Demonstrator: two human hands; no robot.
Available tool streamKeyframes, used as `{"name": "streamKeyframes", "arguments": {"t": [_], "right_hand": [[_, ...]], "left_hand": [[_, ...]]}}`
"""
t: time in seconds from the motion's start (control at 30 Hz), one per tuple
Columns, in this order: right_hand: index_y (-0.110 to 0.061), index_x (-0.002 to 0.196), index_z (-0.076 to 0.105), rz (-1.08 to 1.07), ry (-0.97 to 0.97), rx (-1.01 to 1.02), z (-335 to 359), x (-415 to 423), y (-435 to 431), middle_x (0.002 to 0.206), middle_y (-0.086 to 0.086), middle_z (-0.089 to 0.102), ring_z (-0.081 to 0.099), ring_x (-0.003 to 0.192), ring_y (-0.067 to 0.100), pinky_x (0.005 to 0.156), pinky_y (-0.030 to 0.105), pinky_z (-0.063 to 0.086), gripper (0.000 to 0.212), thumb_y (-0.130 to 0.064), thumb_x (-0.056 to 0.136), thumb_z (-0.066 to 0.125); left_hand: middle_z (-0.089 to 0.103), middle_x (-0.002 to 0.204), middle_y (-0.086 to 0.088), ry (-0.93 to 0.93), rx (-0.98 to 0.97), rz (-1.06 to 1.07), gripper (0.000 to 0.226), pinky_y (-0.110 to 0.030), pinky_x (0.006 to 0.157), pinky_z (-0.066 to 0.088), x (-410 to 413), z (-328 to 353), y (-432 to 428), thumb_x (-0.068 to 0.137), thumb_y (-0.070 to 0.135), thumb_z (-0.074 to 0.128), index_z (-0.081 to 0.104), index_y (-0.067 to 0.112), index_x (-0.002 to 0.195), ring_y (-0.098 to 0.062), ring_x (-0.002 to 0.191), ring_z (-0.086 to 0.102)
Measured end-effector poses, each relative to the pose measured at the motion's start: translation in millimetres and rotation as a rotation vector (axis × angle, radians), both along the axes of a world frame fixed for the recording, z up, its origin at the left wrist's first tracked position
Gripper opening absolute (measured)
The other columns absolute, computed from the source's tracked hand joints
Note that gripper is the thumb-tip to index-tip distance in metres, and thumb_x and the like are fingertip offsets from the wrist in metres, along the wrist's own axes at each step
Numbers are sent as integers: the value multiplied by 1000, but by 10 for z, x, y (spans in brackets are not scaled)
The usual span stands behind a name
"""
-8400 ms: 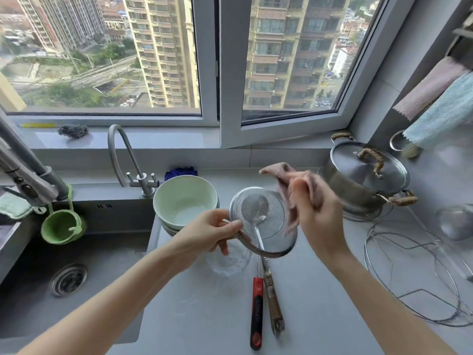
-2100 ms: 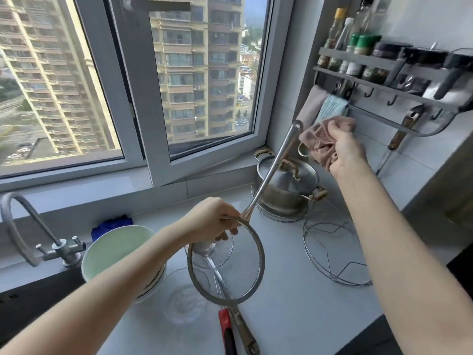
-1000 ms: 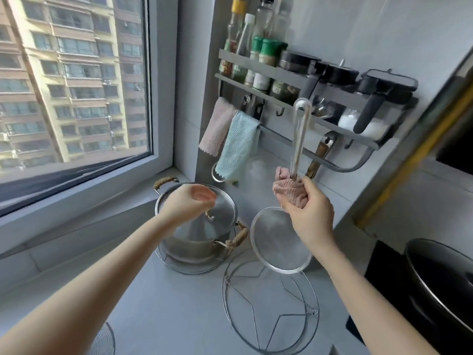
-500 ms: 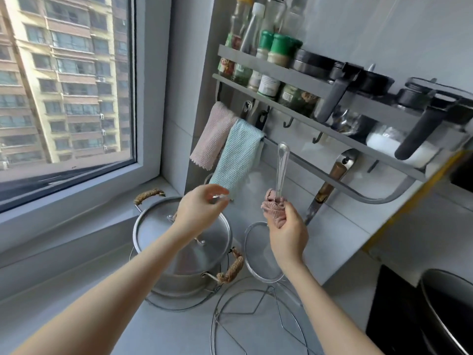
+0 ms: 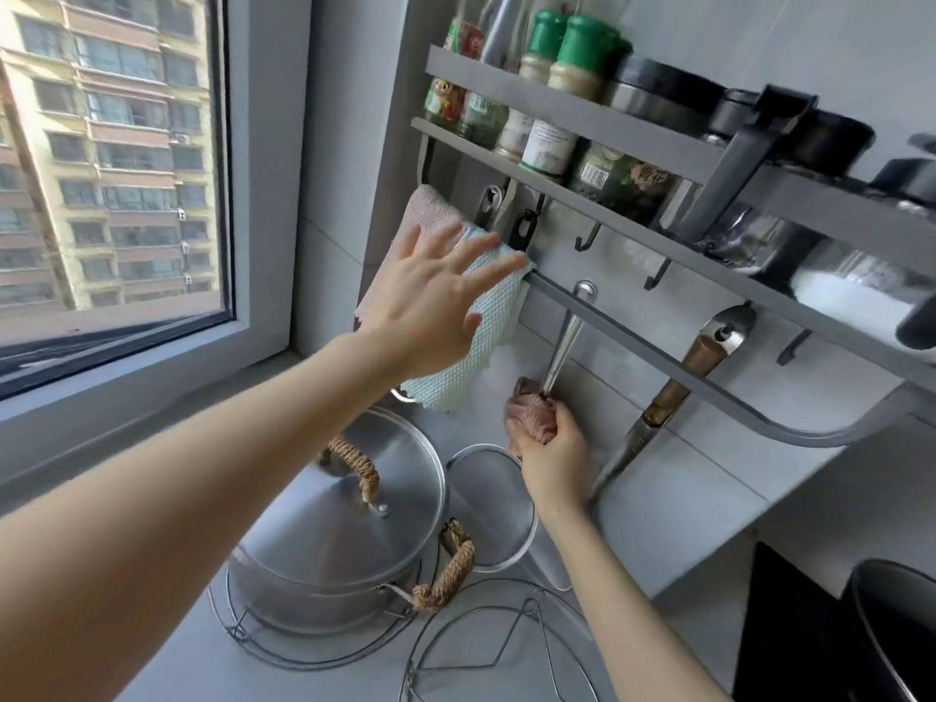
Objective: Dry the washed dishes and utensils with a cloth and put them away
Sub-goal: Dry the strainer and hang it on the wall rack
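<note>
Hands: left hand (image 5: 430, 301) spread wide over teal towel (image 5: 471, 369) | right hand (image 5: 552, 456) grips pink cloth (image 5: 532, 415), strainer handle (image 5: 559, 347)

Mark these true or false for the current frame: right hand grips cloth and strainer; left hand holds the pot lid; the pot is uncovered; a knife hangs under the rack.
1. The right hand grips the pink cloth and the strainer handle together. True.
2. The left hand holds the pot lid. False: it is open, fingers spread, in front of the teal cloth on the rail.
3. The pot is uncovered. False: the lid sits on it.
4. A wooden-handled knife hangs under the rack. True.
</note>
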State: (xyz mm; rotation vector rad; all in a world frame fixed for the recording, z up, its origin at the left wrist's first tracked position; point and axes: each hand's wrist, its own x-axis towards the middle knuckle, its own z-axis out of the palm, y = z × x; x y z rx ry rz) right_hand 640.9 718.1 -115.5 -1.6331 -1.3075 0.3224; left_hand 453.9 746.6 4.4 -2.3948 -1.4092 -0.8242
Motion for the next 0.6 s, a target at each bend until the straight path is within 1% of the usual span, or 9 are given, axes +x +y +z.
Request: {"name": "streamKeyframes", "arguments": {"t": [0.07,0.1,0.17,0.23,0.3,0.33,0.4,0.5,0.6], "right_hand": [[-16,99,66,67,76,8,98,-22,76,82,-8,68,65,77,11,78,37,54,20,-15,80,75],[-18,95,66,104,123,16,151,-36,106,79,-7,68,65,73,11,76,39,56,18,-13,81,75],[-18,94,66,156,193,43,244,-50,173,82,0,69,66,74,20,72,42,59,19,-8,80,74],[-16,94,66,176,196,75,311,-52,240,84,3,71,66,73,23,70,42,59,20,-6,79,75],[-12,96,67,188,199,79,342,-51,282,87,8,72,66,73,27,74,49,57,19,-6,79,74],[-12,96,68,186,193,75,341,-45,294,88,9,72,67,75,28,75,52,56,20,-6,78,75],[-21,90,67,181,188,73,332,-27,301,87,8,72,67,75,28,76,54,55,21,-7,77,75],[-28,87,65,184,193,48,343,7,308,86,6,71,68,78,26,74,50,58,28,-5,75,75],[-28,89,67,211,229,13,370,34,329,82,0,71,67,74,21,65,31,56,30,-2,75,72]], "left_hand": [[28,154,7,33,13,11,64,-59,115,9,-36,34,90,92,34,53,19,47,145,-24,142,24],[31,152,8,43,32,24,61,-61,114,9,-59,54,127,93,33,52,22,48,144,-23,140,27],[37,148,9,39,58,45,58,-65,112,7,-98,90,181,93,29,52,27,49,141,-23,137,34],[41,145,10,25,66,48,63,-67,111,6,-110,109,210,90,20,56,31,49,140,-23,135,37],[42,144,10,19,68,50,69,-69,110,6,-100,108,219,85,14,58,33,49,139,-23,133,39],[42,143,10,14,68,50,71,-69,110,5,-94,103,223,84,12,59,33,49,139,-23,132,39],[43,142,8,-4,63,43,72,-70,109,5,-87,104,228,81,10,59,35,48,138,-24,130,41],[44,142,8,-24,45,42,74,-70,109,5,-81,122,223,79,8,58,37,48,137,-25,127,43],[45,141,6,-44,18,44,77,-70,109,5,-65,139,214,75,3,56,39,47,137,-25,126,44]]}}
